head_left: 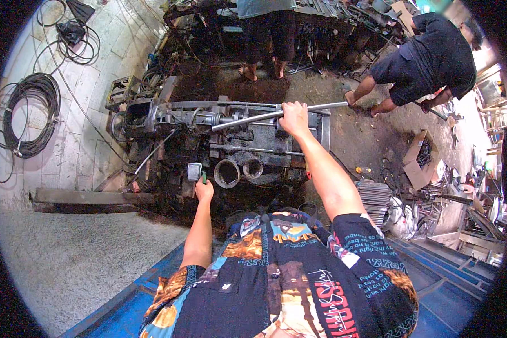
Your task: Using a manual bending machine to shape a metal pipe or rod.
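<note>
My right hand [293,119] is closed around a long grey metal rod [328,106], held at a slight slant above a greasy lathe-like machine [180,106]. The rod's left end sits near the machine's middle, and its right end reaches past the bed. Lower and to the left, my left hand [204,190] is closed on a small green handle-like piece [204,177]. Right beside it is a pale, squarish metal piece [194,170]; I cannot tell whether the two are joined. Two thick metal rings [227,173] lie on the near side of the machine, right of my left hand.
Beyond the machine one person [266,39] stands at a cluttered bench. Another person [419,59] bends over at the far right. Coiled black hose [32,115] lies on the left floor. An open cardboard box [421,160] and stacked metal plates [374,201] are at right.
</note>
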The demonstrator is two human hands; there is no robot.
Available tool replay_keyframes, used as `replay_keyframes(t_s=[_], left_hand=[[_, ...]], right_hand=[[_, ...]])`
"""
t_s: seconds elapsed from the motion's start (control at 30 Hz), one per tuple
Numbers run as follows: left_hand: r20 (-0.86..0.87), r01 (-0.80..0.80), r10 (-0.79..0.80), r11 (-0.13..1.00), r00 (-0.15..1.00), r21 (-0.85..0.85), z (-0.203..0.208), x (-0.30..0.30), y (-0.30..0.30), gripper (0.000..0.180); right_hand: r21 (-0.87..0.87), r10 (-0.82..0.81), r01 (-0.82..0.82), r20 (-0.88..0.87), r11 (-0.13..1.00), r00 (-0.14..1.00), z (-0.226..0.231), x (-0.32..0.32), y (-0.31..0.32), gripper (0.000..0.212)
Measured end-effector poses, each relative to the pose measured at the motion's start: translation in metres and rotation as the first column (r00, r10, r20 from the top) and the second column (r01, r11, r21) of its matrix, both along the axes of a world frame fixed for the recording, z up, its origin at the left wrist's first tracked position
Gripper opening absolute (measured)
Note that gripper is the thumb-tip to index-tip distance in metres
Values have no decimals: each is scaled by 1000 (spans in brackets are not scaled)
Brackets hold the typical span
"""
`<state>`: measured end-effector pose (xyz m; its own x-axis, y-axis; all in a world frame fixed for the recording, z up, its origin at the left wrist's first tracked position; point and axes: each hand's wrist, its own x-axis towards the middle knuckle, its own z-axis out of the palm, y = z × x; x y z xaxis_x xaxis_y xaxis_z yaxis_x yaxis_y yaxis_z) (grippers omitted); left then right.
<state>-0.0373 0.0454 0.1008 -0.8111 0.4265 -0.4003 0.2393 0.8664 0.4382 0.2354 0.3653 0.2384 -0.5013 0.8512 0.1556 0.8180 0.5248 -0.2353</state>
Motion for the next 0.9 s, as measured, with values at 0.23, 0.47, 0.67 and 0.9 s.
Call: replay_keyframes(t_s=[0.23, 0.47, 0.67, 0.9], left_hand=[[-27, 3, -4, 1000, 1000, -29, 5, 4, 5, 42], [-15, -14, 14, 1000, 1000, 16, -4, -2, -2, 42], [22, -13, 13, 1000, 1000, 2, -4, -4, -3, 43], [-13, -8, 8, 1000, 1000, 21, -2, -4, -1, 42]], right_hand=[[23, -17, 17, 13, 1000, 1000, -6, 3, 3, 24], [36, 0, 0, -18, 999, 1000, -2, 3, 0, 24], [49, -12, 14, -46, 999, 999, -2, 4, 0, 22], [46, -1, 2, -31, 999, 1000, -3, 4, 2, 23]])
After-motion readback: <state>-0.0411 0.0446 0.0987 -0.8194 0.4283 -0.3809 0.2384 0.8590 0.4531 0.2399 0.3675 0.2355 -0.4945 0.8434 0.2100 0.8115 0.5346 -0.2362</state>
